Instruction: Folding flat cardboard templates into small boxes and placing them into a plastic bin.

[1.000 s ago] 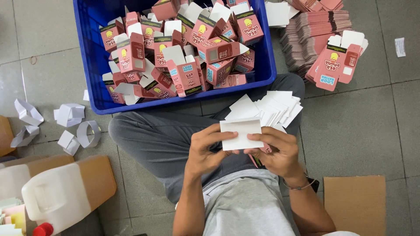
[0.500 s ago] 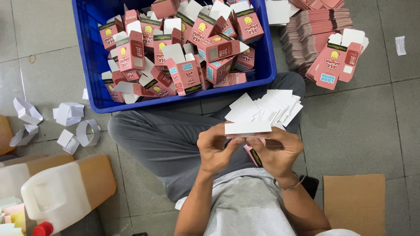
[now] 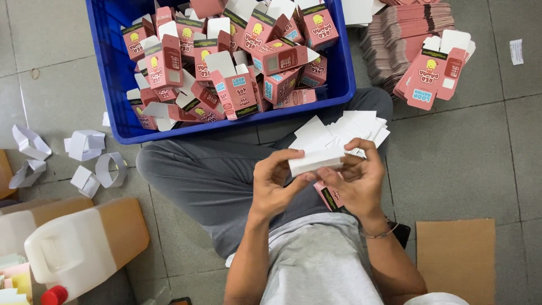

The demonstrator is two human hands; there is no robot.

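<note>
A seated worker's left hand [image 3: 276,183] and right hand [image 3: 355,181] pinch a white folded card insert [image 3: 315,160] between thumbs and fingertips above the lap, its long axis running left to right, nearly level. A fanned stack of white cards [image 3: 344,129] rests on the knee behind it. The one blue crate [image 3: 113,73] holds several dozen pink cartons [image 3: 231,56], too jumbled to count. Flat pink carton blanks [image 3: 406,39] lie stacked on the floor beside it.
</note>
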